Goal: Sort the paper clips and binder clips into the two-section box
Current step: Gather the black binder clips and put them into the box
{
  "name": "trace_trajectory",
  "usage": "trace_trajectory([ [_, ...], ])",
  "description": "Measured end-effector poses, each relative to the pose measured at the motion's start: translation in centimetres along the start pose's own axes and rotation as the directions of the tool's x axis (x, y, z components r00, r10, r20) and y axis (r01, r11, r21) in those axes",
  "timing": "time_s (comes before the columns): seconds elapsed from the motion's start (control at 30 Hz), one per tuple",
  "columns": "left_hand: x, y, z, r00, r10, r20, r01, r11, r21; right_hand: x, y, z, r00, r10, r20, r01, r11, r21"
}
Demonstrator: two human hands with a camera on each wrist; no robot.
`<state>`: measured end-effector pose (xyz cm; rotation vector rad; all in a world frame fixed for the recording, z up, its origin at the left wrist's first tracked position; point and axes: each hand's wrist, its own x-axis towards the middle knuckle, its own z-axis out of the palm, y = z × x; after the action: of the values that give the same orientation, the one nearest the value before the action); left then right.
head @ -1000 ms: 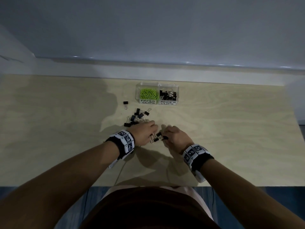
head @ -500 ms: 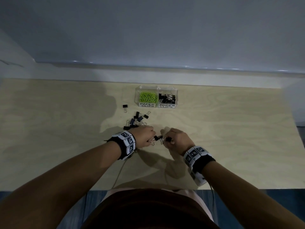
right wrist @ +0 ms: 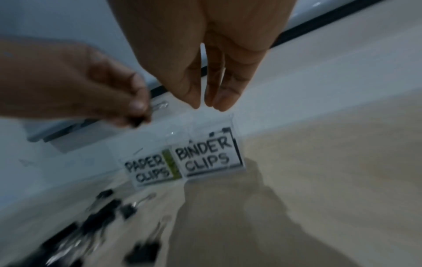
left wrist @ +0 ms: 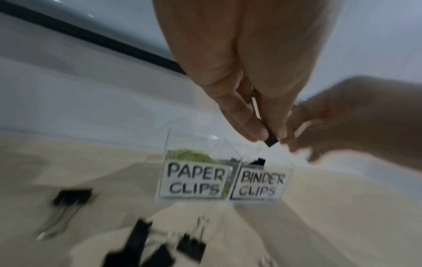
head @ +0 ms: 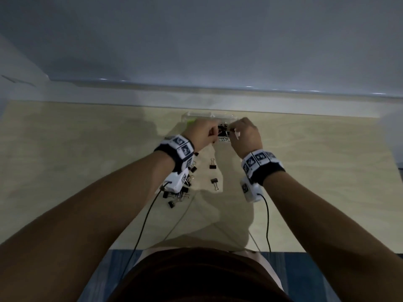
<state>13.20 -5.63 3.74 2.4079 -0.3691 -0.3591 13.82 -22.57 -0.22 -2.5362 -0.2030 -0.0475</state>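
Note:
The clear two-section box point(head: 197, 115) stands at the table's far side, labelled PAPER CLIPS point(left wrist: 194, 180) and BINDER CLIPS point(left wrist: 260, 184). Green paper clips point(left wrist: 189, 155) fill its left section and black binder clips point(right wrist: 224, 129) lie in the right. Both hands hover over the box. My left hand point(head: 214, 132) pinches a black binder clip point(left wrist: 271, 141) above the binder section. Beside it, my right hand point(right wrist: 205, 106) points straight fingers down with nothing between them. Another black clip point(left wrist: 259, 160) shows at the binder section's rim.
Loose black binder clips lie on the wooden table point(head: 305, 171) in front of the box: two single ones point(head: 212, 166) point(head: 214, 183) and a pile point(head: 181, 194) under my left wrist. A pale wall ledge point(head: 130, 92) runs behind the box. Wrist cables trail toward my body.
Both hands have risen from the clip pile and moved away from me to above the box. The left still pinches a clip; the right hand's fingers have straightened and hold nothing.

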Motion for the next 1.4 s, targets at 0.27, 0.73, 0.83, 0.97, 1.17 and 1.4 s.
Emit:
trace_trajectory([
  [0.27, -1.9, -2.0, 1.2, 0.998, -0.001, 0.065, -0.009, 0.988, 0.154, -9.0, -0.7, 3.4, 0.909, 0.039, 0.414, -0.02, 0.999, -0.049],
  [0.73, -9.6, -7.5, 6.0, 0.948, -0.05, 0.314, -0.061, 0.941, 0.332, -7.9, -3.3, 5.3, 0.952, 0.123, 0.281, -0.112, 0.992, -0.054],
  [0.83, -9.7, -7.4, 6.2, 0.956, -0.068, 0.284, -0.024, 0.951, 0.309, -7.3, -3.6, 6.0, 0.926, 0.143, 0.35, -0.1, 0.985, -0.138],
  [0.97, -10.1, -7.2, 6.1, 0.976, -0.083, 0.203, 0.025, 0.962, 0.273, -7.8, -3.1, 6.4, 0.915, 0.095, 0.393, -0.007, 0.976, -0.218],
  [1.17, -10.0, -7.1, 5.9, 0.956, -0.131, 0.262, 0.027, 0.929, 0.369, -7.7, -2.6, 5.7, 0.898, 0.103, 0.427, 0.008, 0.968, -0.249],
  [1.4, -9.0, -6.9, 5.6, 0.939, -0.111, 0.325, -0.04, 0.905, 0.423, -7.7, -1.6, 5.3, 0.899, 0.15, 0.412, -0.066, 0.975, -0.211],
])
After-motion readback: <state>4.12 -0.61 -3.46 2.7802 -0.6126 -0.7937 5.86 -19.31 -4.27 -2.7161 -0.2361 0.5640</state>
